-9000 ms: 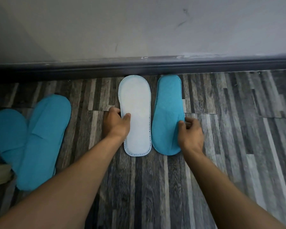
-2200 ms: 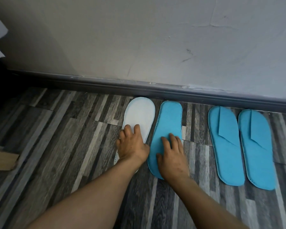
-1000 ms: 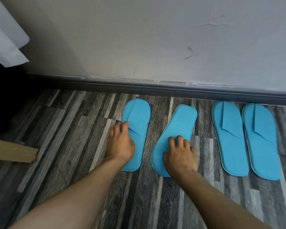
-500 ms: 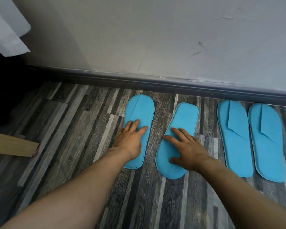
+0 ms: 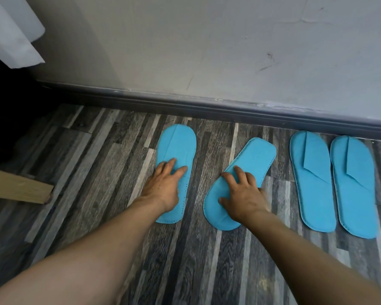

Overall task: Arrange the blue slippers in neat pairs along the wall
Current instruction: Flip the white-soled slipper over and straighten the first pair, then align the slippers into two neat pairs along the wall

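Several flat blue slippers lie on the striped wood floor by the wall. My left hand [image 5: 164, 186] presses flat on the leftmost slipper [image 5: 179, 146], which lies straight with its toe toward the skirting. My right hand [image 5: 243, 193] rests with spread fingers on the second slipper [image 5: 254, 158], which is tilted with its toe swung to the right. Further right, a pair of slippers [image 5: 308, 179] [image 5: 352, 188] lies side by side, parallel, toes near the skirting.
A dark skirting board [image 5: 207, 104] runs along the grey wall. A pale wooden board end [image 5: 18, 187] juts in at the left. White cloth [image 5: 11, 34] hangs at the top left above a dark gap.
The left slipper, white sole up earlier, now lies blue side up. Under my right hand the second slipper has rotated further, its toe swinging right. My left hand stays on its slipper.
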